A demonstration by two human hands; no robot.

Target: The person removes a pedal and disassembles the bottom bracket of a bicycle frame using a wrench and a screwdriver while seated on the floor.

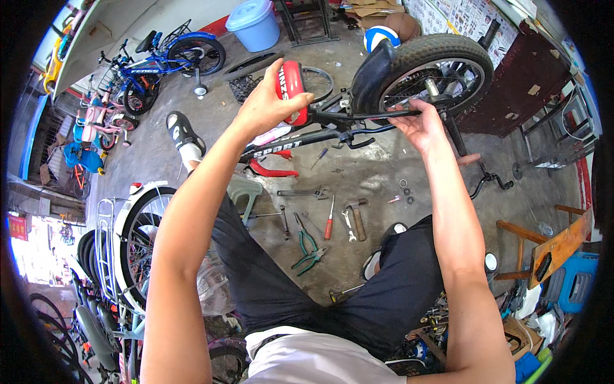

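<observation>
A small black bicycle lies tipped over in front of me, its frame tube (294, 142) slanting toward a thick-tyred wheel (441, 61) with a black mudguard (373, 75). My left hand (267, 105) is on a red pad (293, 80) with white lettering, thumb across its face and fingers stretched along its left side. At the wheel's lower edge, my right hand (419, 128) has its fingers bent around the end of a thin black frame tube (364, 116), close to the axle (438, 89). Some right fingertips are hidden.
Between my legs lie pliers (309, 253), a red-handled screwdriver (329, 217), a hammer (358, 221), spanners (348, 225) and small rings (406, 189). A white bicycle wheel (137, 243) stands left, a wooden stool (547, 246) right. Farther off are a blue bicycle (157, 70) and a lidded bucket (256, 29).
</observation>
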